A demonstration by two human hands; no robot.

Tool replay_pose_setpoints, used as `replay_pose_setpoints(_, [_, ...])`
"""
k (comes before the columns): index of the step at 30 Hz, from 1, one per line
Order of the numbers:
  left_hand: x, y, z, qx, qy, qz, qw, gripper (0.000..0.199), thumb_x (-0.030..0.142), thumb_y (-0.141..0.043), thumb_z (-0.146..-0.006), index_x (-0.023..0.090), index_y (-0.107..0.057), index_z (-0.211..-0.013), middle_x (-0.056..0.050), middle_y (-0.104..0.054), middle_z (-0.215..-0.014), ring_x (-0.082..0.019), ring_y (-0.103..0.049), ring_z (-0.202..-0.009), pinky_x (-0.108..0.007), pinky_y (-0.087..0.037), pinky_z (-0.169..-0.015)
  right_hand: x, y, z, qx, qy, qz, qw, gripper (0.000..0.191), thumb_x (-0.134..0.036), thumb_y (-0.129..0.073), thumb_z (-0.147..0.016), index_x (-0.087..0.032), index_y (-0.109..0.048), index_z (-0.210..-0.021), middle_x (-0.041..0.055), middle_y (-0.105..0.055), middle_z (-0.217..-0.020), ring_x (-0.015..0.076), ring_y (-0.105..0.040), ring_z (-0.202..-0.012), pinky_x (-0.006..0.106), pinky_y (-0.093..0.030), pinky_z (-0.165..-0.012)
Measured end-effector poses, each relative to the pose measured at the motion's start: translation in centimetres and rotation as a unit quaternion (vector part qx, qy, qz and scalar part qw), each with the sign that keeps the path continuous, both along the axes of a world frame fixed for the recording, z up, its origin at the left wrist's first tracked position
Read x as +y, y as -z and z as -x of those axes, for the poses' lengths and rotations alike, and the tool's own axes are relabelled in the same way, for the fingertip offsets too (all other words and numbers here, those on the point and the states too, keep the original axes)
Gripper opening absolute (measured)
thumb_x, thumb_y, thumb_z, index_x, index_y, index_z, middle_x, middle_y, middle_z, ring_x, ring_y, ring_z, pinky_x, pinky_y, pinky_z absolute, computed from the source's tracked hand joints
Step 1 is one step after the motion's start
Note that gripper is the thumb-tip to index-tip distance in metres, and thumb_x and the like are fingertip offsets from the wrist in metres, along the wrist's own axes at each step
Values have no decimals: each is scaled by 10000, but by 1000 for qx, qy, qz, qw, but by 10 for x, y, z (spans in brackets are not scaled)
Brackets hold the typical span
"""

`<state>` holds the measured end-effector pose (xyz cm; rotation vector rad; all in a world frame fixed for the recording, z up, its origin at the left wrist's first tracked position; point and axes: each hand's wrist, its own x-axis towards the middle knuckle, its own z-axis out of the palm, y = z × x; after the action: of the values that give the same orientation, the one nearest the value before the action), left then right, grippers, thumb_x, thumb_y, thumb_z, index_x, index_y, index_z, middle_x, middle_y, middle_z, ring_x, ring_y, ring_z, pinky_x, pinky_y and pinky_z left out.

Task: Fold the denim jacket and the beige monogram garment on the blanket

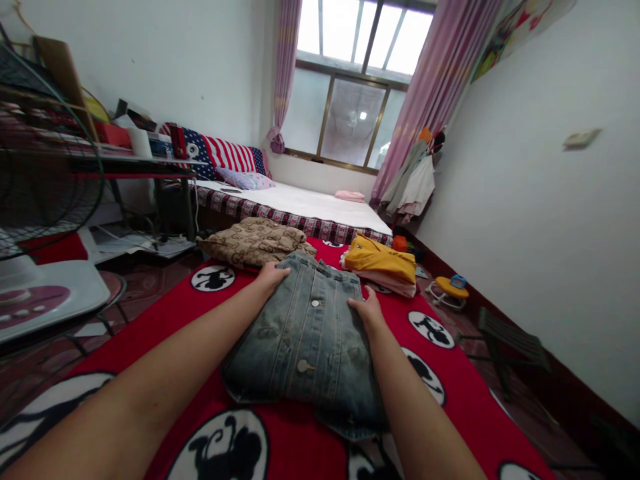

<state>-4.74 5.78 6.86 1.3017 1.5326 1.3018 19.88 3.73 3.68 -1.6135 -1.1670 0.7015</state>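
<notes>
A folded blue denim jacket [313, 333] with metal buttons down its front lies on a red blanket [145, 347] in front of me. My left hand [273, 273] grips its upper left edge, thumb on top and fingers mostly hidden. At the upper right edge, my right hand [367, 305] holds the cloth the same way. Just beyond the left hand is a brown patterned garment [255, 241]. Folded yellow clothing [380, 260] rests past the right hand, with a pale pink layer beneath it.
Behind the blanket stands a bed [310, 203] with a white sheet. On the left are a fan [45, 153] and a cluttered desk [135, 160]. A dark folding stool [510, 340] and a yellow stool [450, 288] stand along the right wall.
</notes>
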Motion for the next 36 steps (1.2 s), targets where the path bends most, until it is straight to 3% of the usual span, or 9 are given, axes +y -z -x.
replay_pose_setpoints(3, [-1,-7,-14,85,-40,-112,989,397,263,-704,-731,197,-619,-1113,-80,-677,-1090,-254,-622,-1056,-351,-467,-931,-1,6,-1,-12,18,-99,995,663,-159,-537,-677,-102,-500,-1337,120,-693,-1041,232,-672,-893,329,-539,-781])
replay_pose_setpoints(6, [-2,0,-23,274,-103,-196,936,463,265,-606,-837,261,-522,-1292,-77,-653,-1141,-262,-616,-1057,-369,-465,-920,-8,12,-6,-133,106,-220,961,622,-130,-448,-741,-169,-500,-1360,120,-623,-1196,227,-607,-1067,349,-484,-928])
replay_pose_setpoints(8, [0,15,-26,390,-132,-174,894,549,241,-592,-847,248,-454,-1378,-117,-611,-1225,-291,-595,-1088,-392,-474,-894,-9,19,-7,-265,134,-182,937,612,-100,-431,-764,-219,-528,-1356,125,-551,-1315,257,-522,-1203,391,-444,-984])
replay_pose_setpoints(12, [12,52,-28,523,-90,-154,834,488,159,-474,-895,216,-490,-1380,-131,-446,-1457,-300,-421,-1320,-452,-386,-1032,-5,35,2,-435,46,-42,898,491,-168,-432,-877,-249,-553,-1345,87,-386,-1509,296,-306,-1399,485,-368,-1054])
replay_pose_setpoints(15, [20,66,-27,542,-29,-202,815,429,262,-421,-945,210,-526,-1357,-91,-378,-1523,-276,-282,-1421,-479,-243,-1141,-1,38,10,-477,-15,-68,876,488,-354,-389,-961,-266,-429,-1439,58,-265,-1576,276,-164,-1462,543,-244,-1121])
replay_pose_setpoints(18, [20,68,-24,528,4,-199,826,511,434,-404,-950,238,-458,-1419,-76,-310,-1561,-282,-224,-1449,-511,-195,-1153,1,36,13,-509,-109,-99,848,570,-456,-365,-971,-321,-246,-1512,13,-100,-1617,254,-27,-1485,545,-154,-1150])
replay_pose_setpoints(24, [33,52,-22,520,58,-27,852,530,496,-354,-925,215,-562,-1324,-121,-495,-1438,-290,-415,-1349,-494,-244,-1125,14,27,23,-506,-186,79,838,615,-579,-287,-952,-298,-299,-1499,54,-194,-1599,295,-141,-1467,571,-129,-1137])
replay_pose_setpoints(30, [54,31,-46,516,37,35,855,387,384,-502,-830,124,-729,-1006,-228,-699,-1084,-381,-629,-1068,-532,-407,-948,22,5,60,-491,-123,156,848,480,-342,-376,-901,-153,-543,-1308,184,-518,-1372,356,-477,-1247,562,-358,-970])
replay_pose_setpoints(36, [34,54,-57,481,-51,-55,874,445,309,-391,-902,17,-665,-1096,-257,-654,-1123,-344,-581,-1135,-442,-385,-1002,20,33,80,-476,-2,36,879,503,-275,-369,-878,-69,-510,-1315,217,-392,-1477,367,-314,-1367,600,-230,-1064])
